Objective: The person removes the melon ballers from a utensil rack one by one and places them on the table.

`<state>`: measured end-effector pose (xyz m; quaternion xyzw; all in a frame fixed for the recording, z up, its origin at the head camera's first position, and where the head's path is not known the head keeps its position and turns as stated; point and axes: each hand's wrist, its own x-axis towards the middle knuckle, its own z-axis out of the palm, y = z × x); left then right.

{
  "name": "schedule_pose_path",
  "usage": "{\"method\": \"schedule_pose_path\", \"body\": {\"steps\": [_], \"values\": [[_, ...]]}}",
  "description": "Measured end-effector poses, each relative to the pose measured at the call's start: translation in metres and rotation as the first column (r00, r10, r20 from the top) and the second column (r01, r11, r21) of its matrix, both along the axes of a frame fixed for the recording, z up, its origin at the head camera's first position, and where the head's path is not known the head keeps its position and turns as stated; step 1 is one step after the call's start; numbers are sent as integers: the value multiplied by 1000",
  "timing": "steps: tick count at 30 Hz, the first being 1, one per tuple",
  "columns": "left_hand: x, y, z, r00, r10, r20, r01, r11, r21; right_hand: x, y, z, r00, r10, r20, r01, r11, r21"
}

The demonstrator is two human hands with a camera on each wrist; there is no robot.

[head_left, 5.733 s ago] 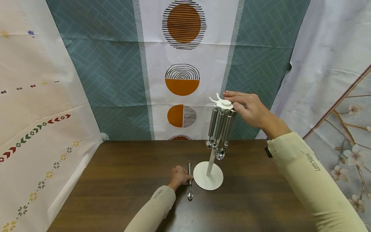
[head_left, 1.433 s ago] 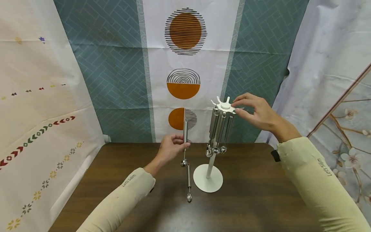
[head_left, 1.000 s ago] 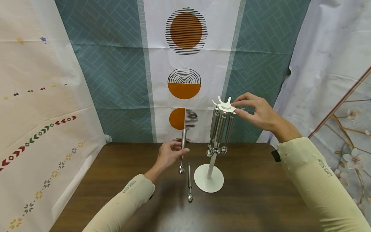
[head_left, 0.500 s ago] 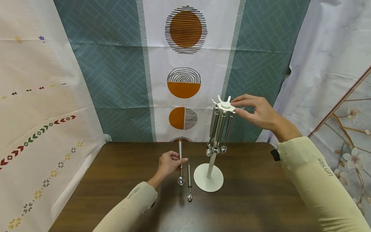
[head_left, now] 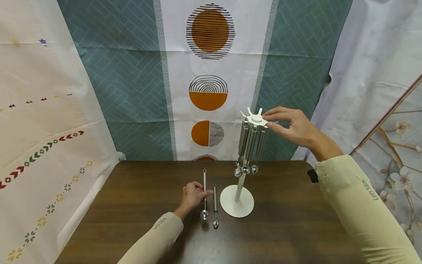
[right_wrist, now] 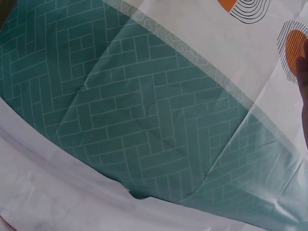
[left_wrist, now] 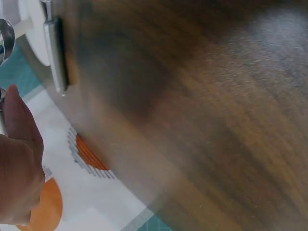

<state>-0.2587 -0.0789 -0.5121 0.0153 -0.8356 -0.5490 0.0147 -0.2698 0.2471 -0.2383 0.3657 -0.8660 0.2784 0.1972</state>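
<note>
1. On the table [head_left: 148, 183], left of the white stand [head_left: 245, 206], the left hand [head_left: 192, 195] pinches the metal scoop [head_left: 204, 183] by the lower handle, thumb across it; that grip likely steers the round end well. Whether the scoop touches the table I cannot tell.
2. Between that scoop and the stand's round base lies a metal spoon [head_left: 215, 200], handle pointing away from the person, roughly parallel to the scoop; side by side like this, the 2 seem easy to tell apart.
3. At the stand's top, the right hand [head_left: 291, 126] holds the edge between thumb and fingers, probably to keep the tall, narrow post from tipping or turning.
4. Below that top, several metal utensils [head_left: 251, 143] hang with handles up and round ends down, apparently because their handle ends fit the hooks. At least 3 hooks [head_left: 249, 110] show bare.
</note>
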Motion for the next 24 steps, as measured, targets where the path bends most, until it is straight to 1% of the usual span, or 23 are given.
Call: {"method": "schedule_pose_path", "body": {"steps": [2, 8, 12, 17, 24], "values": [[1, 0, -5, 1000, -10, 8, 11, 1000, -17, 0, 0, 0, 1000, -4, 5, 4, 1000, -1], [2, 2, -17, 998, -51, 43, 52, 998, -31, 1, -1, 0, 1000, -14, 25, 14, 1000, -7], [3, 3, -24, 998, -43, 46, 45, 998, -41, 3, -2, 0, 999, -15, 29, 15, 1000, -20], [2, 4, -30, 999, -26, 37, 29, 996, -82, 2, -2, -1, 1000, 3, 16, -2, 999, -35], [-1, 4, -36, 997, -11, 75, 20, 993, -119, -2, -1, -2, 1000, 2, 14, -1, 1000, -23]]}}
